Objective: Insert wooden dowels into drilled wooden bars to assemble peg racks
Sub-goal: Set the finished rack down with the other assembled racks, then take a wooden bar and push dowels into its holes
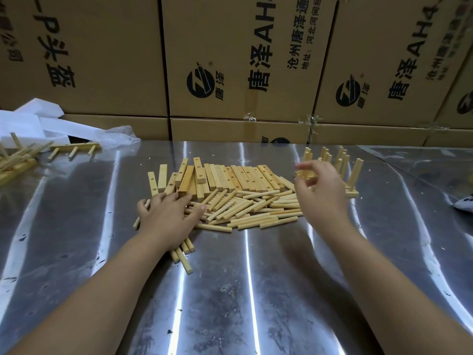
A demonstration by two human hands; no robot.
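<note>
Work surface: a steel table (230, 290) backed by stacked cardboard cartons (230, 60); stock lies at the table's middle, within reach of both arms.

Drilled bars (245, 176): a row packed side by side at the far edge of the stock; long axes run away from the person, slightly fanned; holes show on several upper faces.

Dowels (250, 208): a loose heap on the near side of the bars, touching them; most lie crosswise, long axes roughly left to right; a few strays lie under the left forearm.

Left hand (169, 213): palm down on the left end of the heap, fingers spread and reaching the near ends of the leftmost bars; it appears to press or gather, not pinch; whether a piece is clasped beneath the palm cannot be told.

Right hand (320, 190): raised above the right end of the heap, motion-blurred, fingers loosely curled and apart; nothing visibly held.

Finished racks (340, 170): standing pegs-up just behind the right hand; more racks (74, 148) lie far left beside white wrapping (38, 124).

Governing relation: the left hand is nearer the bars and already touches them; the dowels lie directly below and left of the right hand, axes across its reach.

Probable step: selection of a fresh bar and dowel; insertion not yet begun.
</note>
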